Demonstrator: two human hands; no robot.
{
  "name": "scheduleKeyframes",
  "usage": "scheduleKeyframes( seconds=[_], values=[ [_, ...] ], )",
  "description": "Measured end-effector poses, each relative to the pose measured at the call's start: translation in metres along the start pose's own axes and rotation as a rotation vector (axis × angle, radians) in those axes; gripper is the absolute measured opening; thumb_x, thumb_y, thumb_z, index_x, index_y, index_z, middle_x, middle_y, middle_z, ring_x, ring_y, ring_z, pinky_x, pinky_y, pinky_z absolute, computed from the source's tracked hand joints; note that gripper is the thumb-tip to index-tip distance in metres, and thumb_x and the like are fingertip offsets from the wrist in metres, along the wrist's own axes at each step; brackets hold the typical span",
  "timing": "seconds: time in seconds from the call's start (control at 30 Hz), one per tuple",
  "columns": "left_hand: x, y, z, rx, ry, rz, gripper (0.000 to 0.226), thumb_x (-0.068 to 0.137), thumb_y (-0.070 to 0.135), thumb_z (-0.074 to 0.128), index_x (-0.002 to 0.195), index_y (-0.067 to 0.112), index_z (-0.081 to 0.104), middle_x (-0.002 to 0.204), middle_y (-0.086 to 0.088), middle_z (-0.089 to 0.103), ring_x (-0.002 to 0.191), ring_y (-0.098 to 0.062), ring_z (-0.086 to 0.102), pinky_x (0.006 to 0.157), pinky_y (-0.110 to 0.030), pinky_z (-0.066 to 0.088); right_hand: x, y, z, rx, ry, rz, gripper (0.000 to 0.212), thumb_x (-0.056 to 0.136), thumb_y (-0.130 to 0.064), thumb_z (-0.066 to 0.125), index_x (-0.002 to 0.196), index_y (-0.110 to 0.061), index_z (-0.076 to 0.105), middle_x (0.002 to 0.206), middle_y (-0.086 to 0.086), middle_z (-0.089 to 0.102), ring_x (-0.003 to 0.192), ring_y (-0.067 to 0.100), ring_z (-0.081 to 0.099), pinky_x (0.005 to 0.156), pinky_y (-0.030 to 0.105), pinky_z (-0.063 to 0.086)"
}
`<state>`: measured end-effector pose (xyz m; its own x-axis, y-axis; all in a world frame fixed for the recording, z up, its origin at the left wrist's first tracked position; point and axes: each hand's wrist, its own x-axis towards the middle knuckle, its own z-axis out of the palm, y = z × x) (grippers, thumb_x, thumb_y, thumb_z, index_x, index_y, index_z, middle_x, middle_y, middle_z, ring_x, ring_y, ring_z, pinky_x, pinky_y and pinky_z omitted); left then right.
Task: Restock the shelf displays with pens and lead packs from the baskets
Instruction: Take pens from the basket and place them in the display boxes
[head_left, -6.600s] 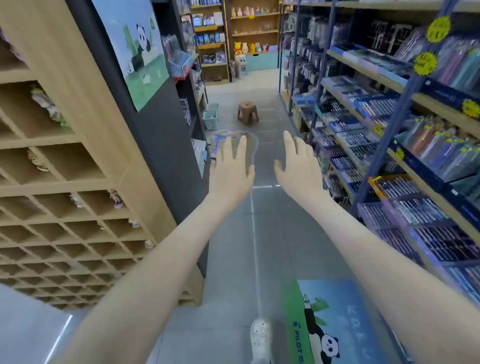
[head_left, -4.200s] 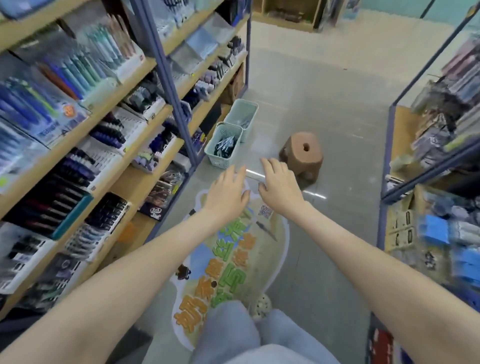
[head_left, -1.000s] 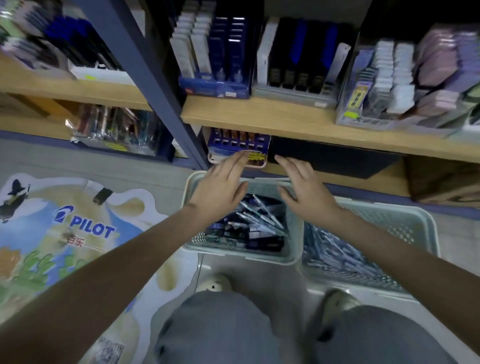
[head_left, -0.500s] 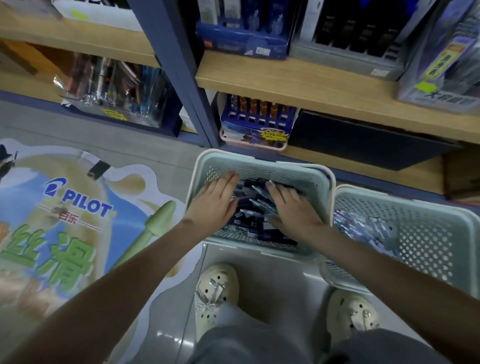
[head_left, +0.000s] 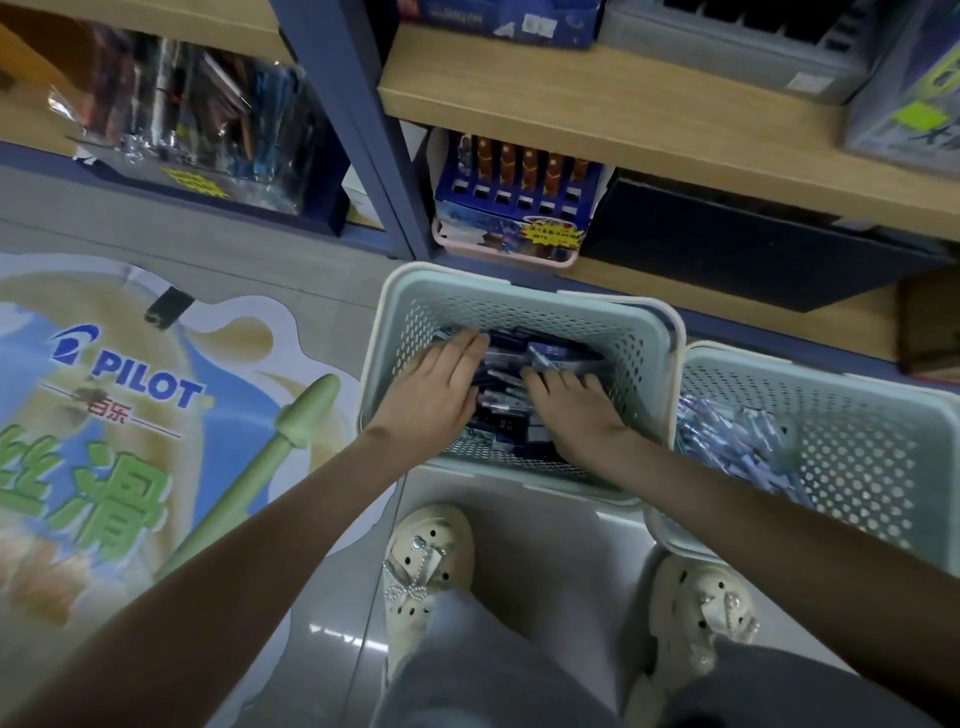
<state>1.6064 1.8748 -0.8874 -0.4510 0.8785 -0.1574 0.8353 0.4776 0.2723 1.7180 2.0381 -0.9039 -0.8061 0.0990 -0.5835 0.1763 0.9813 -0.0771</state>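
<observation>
Nearest are the grey trouser legs (head_left: 498, 670) of a crouched person. 2 cream clogs stand on the grey floor, the left clog (head_left: 426, 566) and the right clog (head_left: 701, 618), both with bead trim.

Both bare forearms reach forward from the bottom corners into the left basket (head_left: 519, 283), a pale green perforated tub on the floor just ahead of the clogs. It holds a pile of dark lead packs (head_left: 506, 415), small flat blue-black cases lying mixed.

The left hand (head_left: 431, 389) lies palm down on the packs at the tub's left side, fingers straight and together, holding nothing. The right hand (head_left: 576, 410) is on the packs at the right side, fingers bent down into the pile; cannot tell whether they pinch a pack. The 2 hands are near each other, not touching.

The right basket (head_left: 831, 374), same kind, stands just beside the left one. It holds clear bluish pens (head_left: 727, 441) heaped against its left side.

Left of the baskets is a large PILOT floor sticker (head_left: 130, 374) with a green pen drawing.

Beyond the baskets is the shelf (head_left: 649, 124), wooden boards on a blue post (head_left: 358, 130). On the bottom board, just behind the left basket, sits a blue display box (head_left: 514, 208) with a row of orange-brown items. A black box (head_left: 727, 239) sits just right of it. Left of the post are clear packs (head_left: 197, 119), blurred.
</observation>
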Motion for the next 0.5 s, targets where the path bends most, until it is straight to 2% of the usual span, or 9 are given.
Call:
scheduleKeyframes(
  seconds=[0.13, 0.27, 0.37, 0.5],
  values=[
    [0.008, 0.007, 0.006, -0.007, 0.017, 0.041, 0.052, 0.088, 0.015, 0.056, 0.136, 0.0, 0.046, 0.136, -0.019, 0.052, 0.117, -0.035, 0.057, 0.096, -0.045, 0.048, -0.003, -0.002, 0.003, 0.009, 0.025, -0.012, 0.061, 0.085, 0.002, 0.052, 0.141, -0.004, 0.028, 0.144, 0.017, 0.032, 0.133, 0.031, 0.03, 0.097, 0.042, 0.036],
    [0.015, 0.012, 0.007, 0.033, -0.046, 0.041, 0.054, 0.088, 0.023, 0.034, 0.137, 0.001, 0.043, 0.137, -0.018, 0.052, 0.118, -0.034, 0.057, 0.095, -0.045, 0.048, -0.008, -0.001, 0.003, 0.068, 0.053, -0.009, 0.057, 0.085, 0.004, 0.051, 0.138, -0.005, 0.03, 0.142, 0.015, 0.031, 0.133, 0.03, 0.029, 0.093, 0.04, 0.039],
    [0.017, 0.015, 0.006, 0.006, -0.061, 0.009, 0.056, 0.09, 0.023, 0.031, 0.14, 0.001, 0.041, 0.141, -0.018, 0.048, 0.122, -0.035, 0.053, 0.099, -0.046, 0.046, -0.009, -0.002, 0.001, 0.151, 0.083, 0.03, 0.059, 0.081, 0.008, 0.055, 0.133, -0.005, 0.032, 0.137, 0.015, 0.033, 0.127, 0.03, 0.032, 0.088, 0.037, 0.041],
    [0.017, 0.015, 0.008, -0.002, -0.02, 0.013, 0.055, 0.087, 0.011, 0.057, 0.139, -0.001, 0.043, 0.141, -0.019, 0.047, 0.123, -0.036, 0.052, 0.102, -0.047, 0.044, -0.003, 0.002, -0.006, 0.273, 0.069, 0.218, 0.057, 0.081, 0.012, 0.052, 0.132, -0.004, 0.03, 0.134, 0.018, 0.034, 0.123, 0.033, 0.034, 0.086, 0.036, 0.044]
  ],
)
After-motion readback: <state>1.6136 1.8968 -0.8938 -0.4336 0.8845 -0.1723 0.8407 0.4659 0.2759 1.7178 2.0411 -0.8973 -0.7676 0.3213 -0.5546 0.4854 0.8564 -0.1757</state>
